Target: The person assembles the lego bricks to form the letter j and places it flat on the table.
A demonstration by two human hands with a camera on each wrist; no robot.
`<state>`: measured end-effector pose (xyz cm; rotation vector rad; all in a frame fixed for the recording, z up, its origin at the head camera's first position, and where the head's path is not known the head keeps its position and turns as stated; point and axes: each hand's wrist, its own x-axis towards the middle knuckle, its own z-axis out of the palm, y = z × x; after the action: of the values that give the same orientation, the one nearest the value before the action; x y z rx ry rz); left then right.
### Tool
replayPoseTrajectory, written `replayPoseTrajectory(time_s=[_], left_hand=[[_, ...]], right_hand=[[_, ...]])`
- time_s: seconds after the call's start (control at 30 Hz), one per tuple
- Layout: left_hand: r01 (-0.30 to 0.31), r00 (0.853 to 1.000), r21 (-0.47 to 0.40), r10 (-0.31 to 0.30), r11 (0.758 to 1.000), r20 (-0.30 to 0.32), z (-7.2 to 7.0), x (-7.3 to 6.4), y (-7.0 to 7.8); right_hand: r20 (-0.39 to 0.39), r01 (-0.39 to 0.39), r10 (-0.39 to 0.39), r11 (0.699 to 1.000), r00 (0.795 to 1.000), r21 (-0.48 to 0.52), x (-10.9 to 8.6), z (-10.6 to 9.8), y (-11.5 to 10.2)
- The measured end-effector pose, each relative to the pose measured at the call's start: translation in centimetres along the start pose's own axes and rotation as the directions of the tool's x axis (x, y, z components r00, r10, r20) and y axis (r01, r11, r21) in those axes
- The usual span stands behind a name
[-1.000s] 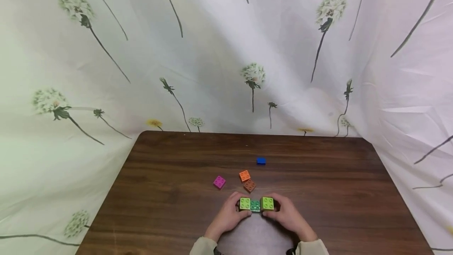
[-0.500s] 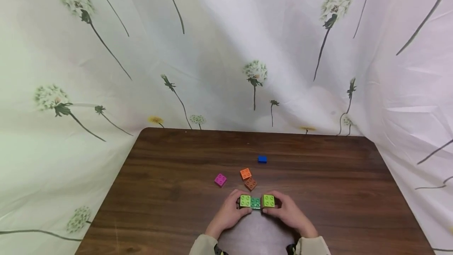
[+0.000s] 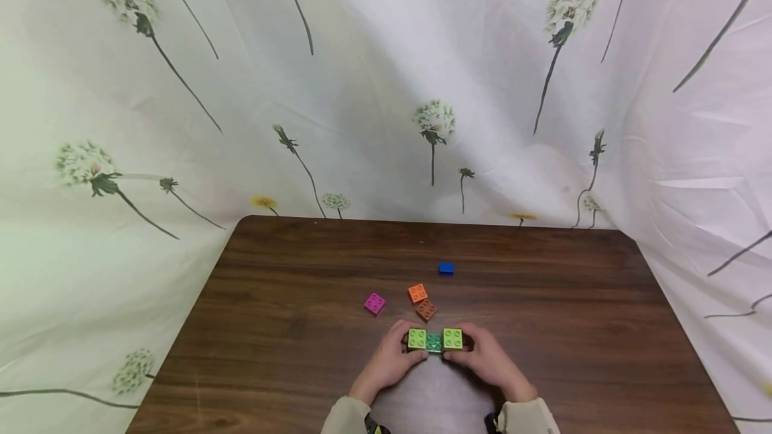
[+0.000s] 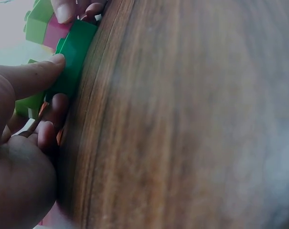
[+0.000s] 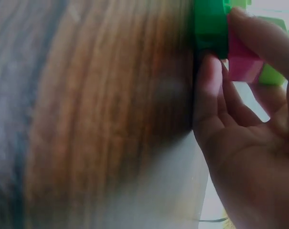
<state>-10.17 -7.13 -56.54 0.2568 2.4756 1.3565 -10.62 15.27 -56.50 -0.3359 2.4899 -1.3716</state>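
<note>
A dark green building brick rests low over the table, its middle studs showing. On its left end sits a light green brick. My left hand grips that end, thumb in front and fingers behind; in the left wrist view its thumb presses the green brick. My right hand pinches a stack of a light green brick over a pink brick. In the right wrist view the pink brick sits right against the top of the green brick, at its right end.
Beyond the hands lie a brown brick and an orange brick, corner to corner. A magenta brick is to their left, and a blue brick farther back. The dark wooden table ends at a flower-printed curtain.
My right hand has shifted slightly left with its stack, closing up on the other light green brick. My left hand keeps its grip. The head view has tilted a little.
</note>
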Motion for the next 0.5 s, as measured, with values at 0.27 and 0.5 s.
replayPoseTrajectory(time_s=[0.27, 0.5], left_hand=[[-0.005, 1.000, -0.008, 0.005, 1.000, -0.019, 0.07, -0.03, 0.10], [-0.047, 0.999, -0.034, 0.047, 0.998, -0.008, -0.76, -0.82, 0.21]], right_hand=[[-0.018, 0.015, -0.015, 1.000, 1.000, -0.022, -0.05, 0.01, -0.24], [-0.005, 0.005, -0.005, 0.999, 1.000, -0.042, -0.01, 0.09, -0.24]])
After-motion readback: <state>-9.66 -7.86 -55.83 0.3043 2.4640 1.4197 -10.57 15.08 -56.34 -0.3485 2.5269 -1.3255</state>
